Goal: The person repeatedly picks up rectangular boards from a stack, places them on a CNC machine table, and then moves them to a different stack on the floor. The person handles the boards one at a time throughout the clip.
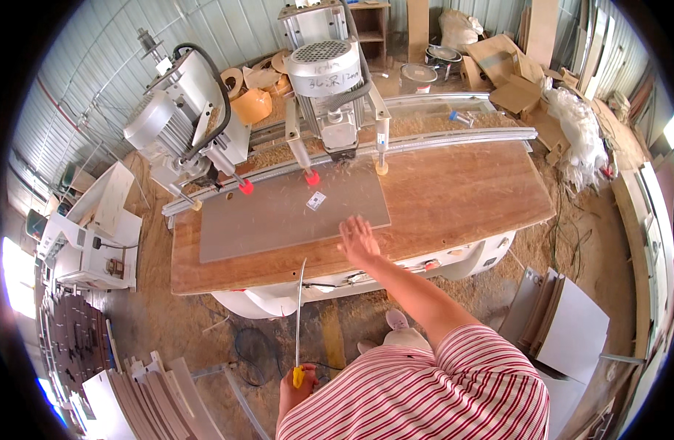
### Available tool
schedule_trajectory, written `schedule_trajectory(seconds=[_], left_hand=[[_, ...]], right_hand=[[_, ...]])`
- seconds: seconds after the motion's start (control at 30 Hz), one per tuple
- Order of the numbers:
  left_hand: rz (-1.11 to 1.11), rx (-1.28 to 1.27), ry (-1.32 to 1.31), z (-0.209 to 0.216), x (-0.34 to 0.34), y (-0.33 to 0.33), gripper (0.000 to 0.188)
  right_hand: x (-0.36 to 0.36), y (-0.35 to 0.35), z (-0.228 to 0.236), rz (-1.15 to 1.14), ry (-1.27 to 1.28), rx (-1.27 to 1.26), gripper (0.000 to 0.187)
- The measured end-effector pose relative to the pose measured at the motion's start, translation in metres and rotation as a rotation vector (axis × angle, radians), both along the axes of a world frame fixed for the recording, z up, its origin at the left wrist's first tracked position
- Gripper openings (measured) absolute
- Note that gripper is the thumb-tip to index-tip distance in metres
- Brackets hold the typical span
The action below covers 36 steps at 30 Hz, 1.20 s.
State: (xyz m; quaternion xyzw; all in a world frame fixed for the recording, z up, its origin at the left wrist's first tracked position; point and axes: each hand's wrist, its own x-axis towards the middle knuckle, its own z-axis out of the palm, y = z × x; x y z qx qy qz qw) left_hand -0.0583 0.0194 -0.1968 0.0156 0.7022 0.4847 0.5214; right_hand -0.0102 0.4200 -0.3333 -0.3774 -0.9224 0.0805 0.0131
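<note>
My right hand (360, 240) lies with spread fingers over the near right corner of a grey-brown panel (278, 227); it holds nothing. A small printed label (316, 201) sits on the panel. Low in front of my body, my left hand (293, 394) is closed around what looks like a yellow tape measure (299, 377). A long, thin, pale strip (299, 315) runs up from it, its tip close to the table's front edge. Beneath the panel is a brown wooden machine table (462, 183). Red-tipped clamp (312, 177) and a second red tip (246, 187) stand at the panel's far side.
Two drilling heads with motors, one grey-white (324, 70) and one at left (161, 121), stand behind the table. A metal rail (454, 138) crosses its back. Stacked boards (143, 396) stand lower left, more panels (572, 323) at right. Cardboard (517, 94) and plastic wrap (572, 132) lie back right.
</note>
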Motion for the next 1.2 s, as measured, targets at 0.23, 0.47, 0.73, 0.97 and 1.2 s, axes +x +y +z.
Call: schedule_trajectory(seconds=[0.23, 0.47, 0.73, 0.97, 1.2], left_hand=[[0.03, -0.176, 0.207, 0.018, 0.01, 0.024, 0.016], [-0.518, -0.167, 0.008, 0.05, 0.018, 0.064, 0.021], [-0.308, -0.081, 0.268, 0.015, -0.013, 0.058, 0.019], [-0.013, 0.062, -0.061, 0.018, -0.002, 0.022, 0.015], [0.416, 0.071, 0.247, -0.007, 0.03, 0.023, 0.014]], right_hand=[[0.094, -0.118, -0.017, 0.485, 0.286, -0.325, 0.038], [0.157, -0.126, -0.048, 0.459, 0.159, -0.548, 0.03], [0.162, -0.07, -0.047, 0.278, 0.357, -0.355, 0.015], [0.116, 0.054, 0.021, -0.207, 0.753, 0.214, 0.025], [0.048, 0.129, 0.012, -0.397, 0.217, -0.243, 0.059]])
